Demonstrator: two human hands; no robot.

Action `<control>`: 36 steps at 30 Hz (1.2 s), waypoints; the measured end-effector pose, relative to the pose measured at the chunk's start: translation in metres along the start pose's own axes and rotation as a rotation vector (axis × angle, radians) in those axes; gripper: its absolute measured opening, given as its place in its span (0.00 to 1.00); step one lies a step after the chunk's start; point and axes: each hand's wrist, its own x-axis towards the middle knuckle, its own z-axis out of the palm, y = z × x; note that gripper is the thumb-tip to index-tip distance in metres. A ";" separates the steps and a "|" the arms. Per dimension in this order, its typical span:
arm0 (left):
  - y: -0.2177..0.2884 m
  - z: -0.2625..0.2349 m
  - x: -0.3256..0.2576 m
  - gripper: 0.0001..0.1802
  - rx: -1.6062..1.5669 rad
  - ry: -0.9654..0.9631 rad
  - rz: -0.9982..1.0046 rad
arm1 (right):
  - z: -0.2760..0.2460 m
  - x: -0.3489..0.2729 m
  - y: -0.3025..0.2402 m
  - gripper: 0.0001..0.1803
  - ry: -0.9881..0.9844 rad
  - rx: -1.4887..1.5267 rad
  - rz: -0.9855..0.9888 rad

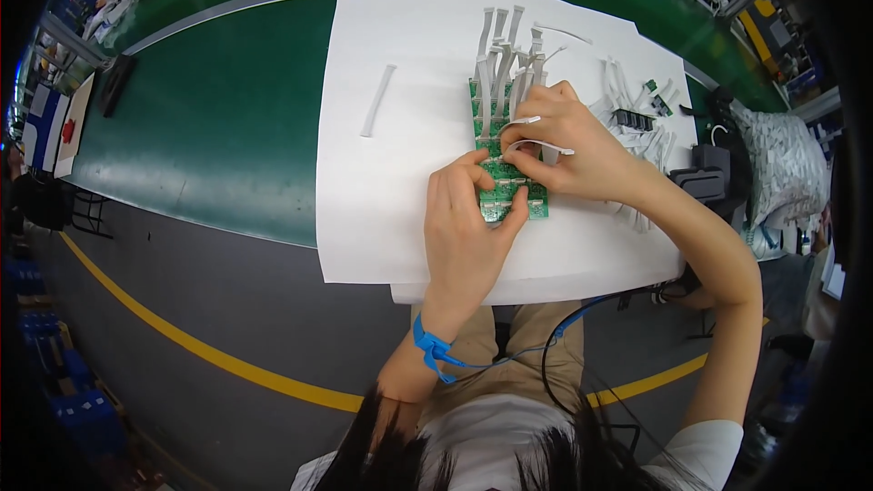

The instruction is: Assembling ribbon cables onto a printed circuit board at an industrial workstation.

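A green circuit board panel (pixel 492 210) lies on white paper in front of me, with several white flat cables (pixel 498 64) standing up from its far half. My left hand (pixel 462 223) steadies the near end, fingers at the left edge and thumb across on the right side. Over the middle of the panel, my right hand (pixel 573 141) pinches a white flat cable (pixel 549 146) close to a small connector. Its fingers hide the cable's end, so whether it is seated cannot be told. Another cable end sticks out between the right hand's fingers.
White paper sheets (pixel 382 227) cover part of a green tabletop (pixel 218 118). One loose flat cable (pixel 378 100) lies left of the panel. To the right are more cables, black connectors (pixel 634 119) and a dark grey box (pixel 700 173). A blue wrist strap (pixel 431 344) trails a cord below.
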 end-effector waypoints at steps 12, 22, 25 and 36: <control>0.000 0.001 0.000 0.22 -0.011 -0.001 0.002 | 0.003 -0.003 0.000 0.05 0.002 0.021 0.030; -0.002 0.000 -0.001 0.22 -0.003 -0.003 -0.014 | 0.003 0.000 -0.016 0.04 0.051 -0.185 -0.025; 0.000 -0.001 0.000 0.22 0.014 0.004 0.012 | 0.004 -0.002 -0.017 0.05 0.025 -0.081 0.101; -0.003 0.001 -0.001 0.22 -0.002 -0.010 -0.008 | 0.004 0.002 -0.019 0.06 0.072 -0.141 -0.016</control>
